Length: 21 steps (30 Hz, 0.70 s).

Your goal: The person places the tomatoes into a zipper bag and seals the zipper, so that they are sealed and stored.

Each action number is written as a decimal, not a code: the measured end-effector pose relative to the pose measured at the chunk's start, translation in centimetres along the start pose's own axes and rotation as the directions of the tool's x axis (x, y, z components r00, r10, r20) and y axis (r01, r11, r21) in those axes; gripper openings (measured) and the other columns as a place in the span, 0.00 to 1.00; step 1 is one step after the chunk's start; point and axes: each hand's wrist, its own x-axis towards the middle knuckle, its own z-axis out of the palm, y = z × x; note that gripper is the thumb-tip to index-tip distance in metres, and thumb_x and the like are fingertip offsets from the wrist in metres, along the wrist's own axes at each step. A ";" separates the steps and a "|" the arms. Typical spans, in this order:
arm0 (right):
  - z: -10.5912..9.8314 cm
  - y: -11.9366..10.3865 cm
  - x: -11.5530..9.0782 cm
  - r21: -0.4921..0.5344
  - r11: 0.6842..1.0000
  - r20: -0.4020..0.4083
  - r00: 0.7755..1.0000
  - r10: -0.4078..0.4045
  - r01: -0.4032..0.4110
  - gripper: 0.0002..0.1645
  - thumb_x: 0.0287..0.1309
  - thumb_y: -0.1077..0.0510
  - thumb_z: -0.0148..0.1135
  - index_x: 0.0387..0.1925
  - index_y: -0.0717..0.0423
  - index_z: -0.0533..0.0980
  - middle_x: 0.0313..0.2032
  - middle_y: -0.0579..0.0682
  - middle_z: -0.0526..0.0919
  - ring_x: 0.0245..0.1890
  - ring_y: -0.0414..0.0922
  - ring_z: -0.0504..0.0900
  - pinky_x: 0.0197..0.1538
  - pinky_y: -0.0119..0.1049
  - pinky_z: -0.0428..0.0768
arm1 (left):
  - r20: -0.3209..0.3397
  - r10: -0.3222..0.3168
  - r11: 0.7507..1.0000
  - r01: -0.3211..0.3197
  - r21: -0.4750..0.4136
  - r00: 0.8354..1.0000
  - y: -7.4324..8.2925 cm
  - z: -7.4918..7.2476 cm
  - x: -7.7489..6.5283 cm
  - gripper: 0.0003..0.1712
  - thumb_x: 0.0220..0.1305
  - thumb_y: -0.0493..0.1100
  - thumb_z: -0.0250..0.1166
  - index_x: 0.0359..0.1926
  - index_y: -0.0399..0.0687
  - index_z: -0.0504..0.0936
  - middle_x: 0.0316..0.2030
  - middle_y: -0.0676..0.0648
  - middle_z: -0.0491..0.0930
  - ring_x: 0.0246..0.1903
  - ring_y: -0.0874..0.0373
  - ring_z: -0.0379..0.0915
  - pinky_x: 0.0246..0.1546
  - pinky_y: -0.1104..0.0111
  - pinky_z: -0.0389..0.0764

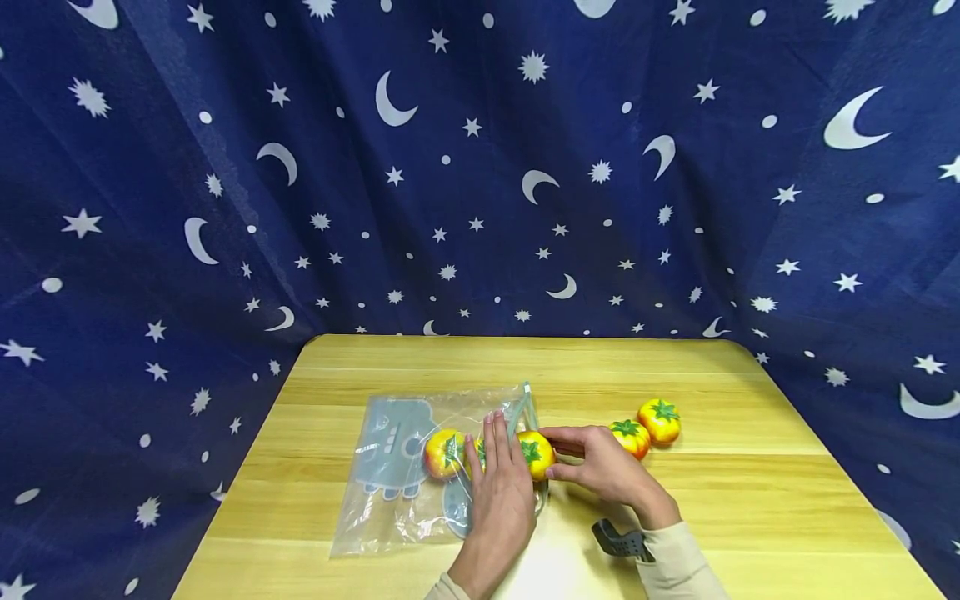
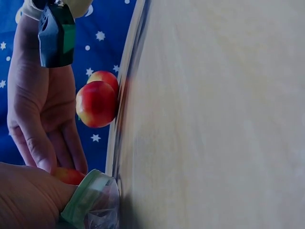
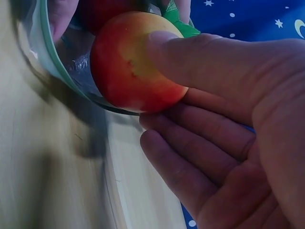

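We find the yellow-red fruit (image 1: 536,455) at the mouth of the clear bag (image 1: 390,454), which lies flat on the counter (image 1: 757,508); how far inside it sits, we cannot tell. The right hand (image 1: 603,468) pinches it, the thumb on one side and the fingers, partly spread, opposite. The left hand (image 1: 502,493) lies by the bag's mouth, its fingers nearly straight.

We judge the fruit light and fairly firm, perhaps artificial, with a smooth, glossy skin liable to slip under a narrow pinch. We advise a hold across its widest sides, clear of the green leaves (image 3: 178,20), which may bend or catch. We rate the bag's film limp and prone to fold; its stiffer pale-green rim (image 3: 53,62) offers the better grip.
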 end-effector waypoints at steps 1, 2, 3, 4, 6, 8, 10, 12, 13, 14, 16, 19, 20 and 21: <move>0.0 0.0 0.0 0.003 1.000 0.001 1.000 0.001 -0.001 0.35 0.67 0.59 0.77 0.71 0.68 0.77 0.67 0.68 0.83 0.66 0.65 0.85 0.65 0.51 0.84 | 0.002 -0.002 1.000 0.002 0.000 1.000 0.0 0.0 0.0 0.51 0.58 0.43 0.81 0.78 0.30 0.69 0.84 0.29 0.56 0.85 0.34 0.52 0.80 0.32 0.59; 0.1 0.0 0.1 0.007 1.000 0.003 1.000 0.005 -0.005 0.35 0.67 0.59 0.77 0.71 0.68 0.77 0.67 0.68 0.83 0.66 0.65 0.85 0.65 0.51 0.84 | 0.005 -0.003 1.000 0.003 -0.001 1.000 0.0 0.0 0.0 0.51 0.58 0.42 0.81 0.78 0.31 0.69 0.84 0.29 0.56 0.85 0.34 0.52 0.80 0.32 0.58; 0.1 0.0 0.1 0.009 1.000 0.004 1.000 0.007 -0.007 0.35 0.67 0.59 0.77 0.70 0.68 0.77 0.67 0.68 0.83 0.66 0.65 0.85 0.65 0.51 0.84 | 0.007 -0.003 1.000 0.003 -0.001 1.000 0.0 -0.1 0.0 0.51 0.59 0.42 0.81 0.78 0.31 0.69 0.84 0.29 0.55 0.85 0.34 0.52 0.80 0.32 0.58; 0.1 0.0 0.2 0.011 1.000 0.004 1.000 0.011 -0.011 0.35 0.66 0.59 0.77 0.70 0.68 0.77 0.67 0.68 0.83 0.66 0.65 0.85 0.65 0.51 0.84 | 0.009 -0.003 1.000 0.003 -0.001 1.000 0.0 -0.1 0.0 0.51 0.59 0.42 0.81 0.78 0.31 0.69 0.85 0.29 0.55 0.85 0.34 0.52 0.80 0.32 0.58; 0.2 -0.1 0.3 0.014 1.000 0.006 1.000 0.016 -0.016 0.35 0.66 0.59 0.77 0.70 0.69 0.77 0.67 0.69 0.82 0.66 0.65 0.85 0.65 0.51 0.84 | 0.010 -0.003 1.000 0.003 0.001 1.000 -0.1 -0.1 0.0 0.50 0.59 0.43 0.81 0.78 0.32 0.70 0.85 0.29 0.55 0.85 0.34 0.52 0.80 0.32 0.58; 0.3 -0.1 0.3 0.011 1.000 0.005 1.000 0.022 -0.022 0.36 0.66 0.59 0.78 0.70 0.69 0.77 0.67 0.69 0.82 0.66 0.65 0.85 0.65 0.50 0.84 | 0.007 -0.003 1.000 0.003 0.001 1.000 -0.1 -0.1 0.0 0.50 0.59 0.43 0.81 0.78 0.32 0.70 0.84 0.29 0.55 0.85 0.34 0.52 0.80 0.32 0.58; 0.4 -0.1 0.4 0.008 1.000 0.004 1.000 0.023 -0.023 0.36 0.66 0.59 0.78 0.70 0.69 0.77 0.67 0.68 0.83 0.66 0.65 0.85 0.65 0.51 0.84 | 0.005 -0.006 1.000 0.006 -0.001 1.000 -0.1 -0.1 0.0 0.50 0.59 0.42 0.81 0.78 0.32 0.70 0.84 0.29 0.55 0.85 0.34 0.52 0.80 0.31 0.58; 0.5 -0.1 0.5 0.001 1.000 0.003 1.000 0.021 -0.021 0.36 0.66 0.58 0.78 0.70 0.68 0.78 0.67 0.68 0.83 0.66 0.64 0.85 0.65 0.51 0.84 | 0.008 -0.010 1.000 0.010 -0.002 1.000 -0.1 -0.2 0.0 0.49 0.59 0.41 0.81 0.78 0.32 0.70 0.85 0.29 0.55 0.85 0.34 0.51 0.80 0.31 0.57; 0.6 -0.1 0.5 -0.002 1.000 0.003 1.000 0.021 -0.021 0.36 0.66 0.58 0.78 0.70 0.68 0.78 0.67 0.67 0.83 0.66 0.64 0.86 0.65 0.50 0.84 | 0.010 -0.012 1.000 0.012 -0.001 1.000 -0.1 -0.2 0.0 0.50 0.58 0.41 0.81 0.78 0.32 0.70 0.85 0.29 0.54 0.85 0.34 0.51 0.80 0.31 0.57; 0.7 -0.1 0.6 -0.003 1.000 0.003 1.000 0.019 -0.019 0.36 0.66 0.58 0.78 0.70 0.68 0.78 0.67 0.67 0.83 0.65 0.64 0.86 0.65 0.50 0.84 | 0.014 -0.015 1.000 0.015 -0.001 1.000 -0.1 -0.2 0.0 0.50 0.59 0.41 0.81 0.78 0.32 0.69 0.85 0.29 0.54 0.86 0.34 0.50 0.80 0.31 0.57; 0.8 -0.2 0.6 -0.003 1.000 0.004 1.000 0.016 -0.016 0.35 0.66 0.58 0.78 0.70 0.67 0.78 0.66 0.66 0.84 0.65 0.63 0.86 0.65 0.51 0.84 | 0.021 -0.018 1.000 0.018 0.000 1.000 -0.1 -0.2 0.1 0.51 0.59 0.41 0.81 0.79 0.32 0.69 0.85 0.29 0.53 0.86 0.35 0.49 0.81 0.31 0.57; 1.0 -0.3 0.8 -0.006 1.000 0.009 1.000 0.008 -0.008 0.35 0.66 0.57 0.79 0.70 0.66 0.79 0.66 0.66 0.84 0.65 0.63 0.87 0.65 0.51 0.85 | 0.027 -0.018 1.000 0.018 0.003 0.999 0.0 -0.2 0.0 0.52 0.59 0.44 0.82 0.79 0.32 0.68 0.85 0.29 0.53 0.86 0.35 0.48 0.81 0.32 0.57; 1.0 -0.3 0.8 -0.008 1.000 0.011 1.000 0.006 -0.005 0.35 0.66 0.57 0.79 0.70 0.65 0.79 0.66 0.65 0.84 0.64 0.63 0.87 0.65 0.50 0.85 | 0.029 -0.017 1.000 0.017 0.006 0.999 0.0 -0.3 0.0 0.52 0.60 0.45 0.82 0.79 0.32 0.69 0.85 0.29 0.52 0.86 0.35 0.48 0.81 0.32 0.56; 1.1 -0.3 0.9 -0.013 1.000 0.014 1.000 0.002 -0.001 0.35 0.66 0.57 0.79 0.70 0.65 0.79 0.66 0.65 0.85 0.64 0.62 0.87 0.65 0.50 0.85 | 0.029 -0.016 1.000 0.016 0.009 0.999 0.0 -0.3 -0.1 0.52 0.60 0.46 0.82 0.78 0.32 0.69 0.85 0.28 0.52 0.86 0.35 0.48 0.81 0.32 0.56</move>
